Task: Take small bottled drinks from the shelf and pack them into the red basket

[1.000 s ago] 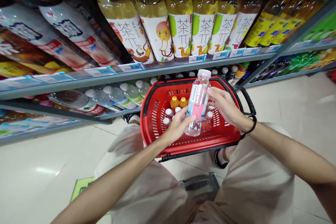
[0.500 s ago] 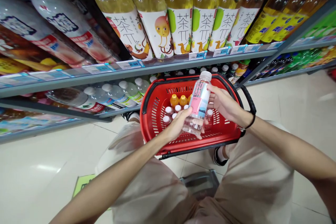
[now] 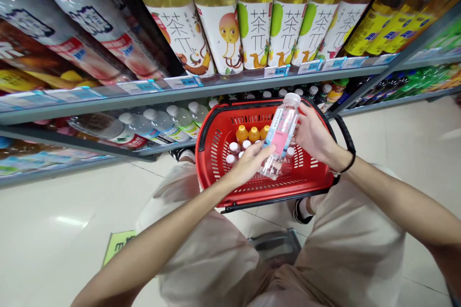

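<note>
A clear plastic drink bottle point(image 3: 281, 134) with a white cap and a pink and blue label is held tilted above the red shopping basket point(image 3: 209, 172). My left hand point(image 3: 250, 163) grips its lower part, thumb across the label. Round the upper right side curls my right hand point(image 3: 313, 132), its fingers partly hidden behind the bottle. Inside the basket stand several orange-capped bottles point(image 3: 253, 134) and several small white-capped bottles point(image 3: 234, 147); my left hand and the held bottle cover some of them.
Shelves point(image 3: 230, 84) of drinks run across the front, with large tea bottles point(image 3: 255, 33) above and white-capped bottles point(image 3: 176, 120) below. The basket's black handle point(image 3: 344, 132) leans out right. My knees flank the basket. A green floor sign point(image 3: 117, 244) lies lower left.
The bottle has turned in my hands, so a different side of its label faces me. My view has shifted slightly, moving the basket a little right and up.
</note>
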`<state>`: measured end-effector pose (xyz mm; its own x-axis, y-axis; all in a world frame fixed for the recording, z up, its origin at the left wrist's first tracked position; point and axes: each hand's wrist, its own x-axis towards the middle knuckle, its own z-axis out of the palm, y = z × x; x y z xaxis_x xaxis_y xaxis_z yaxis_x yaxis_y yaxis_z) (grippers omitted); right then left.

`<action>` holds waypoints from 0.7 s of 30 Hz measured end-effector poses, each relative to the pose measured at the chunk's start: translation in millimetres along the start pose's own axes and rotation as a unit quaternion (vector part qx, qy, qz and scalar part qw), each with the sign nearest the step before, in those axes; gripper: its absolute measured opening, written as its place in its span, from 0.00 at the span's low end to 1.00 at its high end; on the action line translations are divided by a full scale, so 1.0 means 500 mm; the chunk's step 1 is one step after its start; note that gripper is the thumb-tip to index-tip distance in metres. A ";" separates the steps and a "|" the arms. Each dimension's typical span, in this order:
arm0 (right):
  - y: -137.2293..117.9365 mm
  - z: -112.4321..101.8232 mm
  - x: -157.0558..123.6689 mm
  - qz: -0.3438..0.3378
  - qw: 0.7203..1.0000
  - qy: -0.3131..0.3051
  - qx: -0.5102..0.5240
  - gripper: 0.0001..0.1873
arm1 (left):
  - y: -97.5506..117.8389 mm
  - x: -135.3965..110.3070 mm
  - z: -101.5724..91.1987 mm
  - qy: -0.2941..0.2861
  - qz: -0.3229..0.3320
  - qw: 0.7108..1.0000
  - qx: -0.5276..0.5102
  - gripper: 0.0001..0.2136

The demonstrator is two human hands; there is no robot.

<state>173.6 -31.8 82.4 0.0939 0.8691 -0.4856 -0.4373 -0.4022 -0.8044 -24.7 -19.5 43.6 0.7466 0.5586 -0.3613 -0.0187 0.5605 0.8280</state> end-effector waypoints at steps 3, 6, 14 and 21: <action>-0.005 0.001 0.000 0.006 0.999 -0.031 0.019 0.29 | -0.012 -0.001 -0.004 0.015 0.056 0.994 0.095 0.28; -0.002 -0.002 0.000 -0.007 0.998 -0.038 0.039 0.24 | -0.017 -0.007 -0.005 0.030 0.073 0.979 0.187 0.27; -0.005 -0.025 0.024 -0.042 0.999 -0.014 0.030 0.29 | 0.009 -0.030 0.008 0.026 0.138 0.938 0.317 0.45; 0.020 -0.020 0.040 0.005 0.998 -0.005 0.061 0.32 | 0.016 -0.034 0.015 0.054 0.219 0.901 0.371 0.48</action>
<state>180.1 -21.1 61.1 0.0804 0.8683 -0.4894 -0.5433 -0.3735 -0.7519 -32.5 -29.0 59.4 0.7056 0.7058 0.0637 0.1835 -0.2688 0.9456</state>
